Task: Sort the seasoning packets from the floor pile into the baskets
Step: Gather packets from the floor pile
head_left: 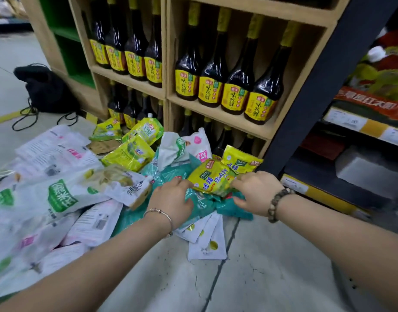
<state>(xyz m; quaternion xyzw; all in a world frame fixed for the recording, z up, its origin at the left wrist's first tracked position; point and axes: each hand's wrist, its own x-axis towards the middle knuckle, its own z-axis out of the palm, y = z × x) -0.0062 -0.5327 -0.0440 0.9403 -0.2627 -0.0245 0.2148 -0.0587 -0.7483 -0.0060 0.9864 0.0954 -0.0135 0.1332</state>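
2 hands meet 1 yellow packet [212, 181] on the floor pile [63, 194]: right hand [257, 192] pinches its edge, left hand [173, 198] grip unclear. Pick-up step, probably; next, lift it toward a matching basket.

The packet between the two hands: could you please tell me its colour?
Bright yellow with blue lettering; the crinkly plastic seasoning packet shows best in the head view.

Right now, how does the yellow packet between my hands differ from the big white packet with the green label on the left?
The yellow packet is bright yellow with blue characters; the white packet is white with a green label. The white packet looks larger than the yellow packet. The right hand grips the yellow packet's edge and the left hand touches it; the white packet lies untouched. Both rest on the floor pile.
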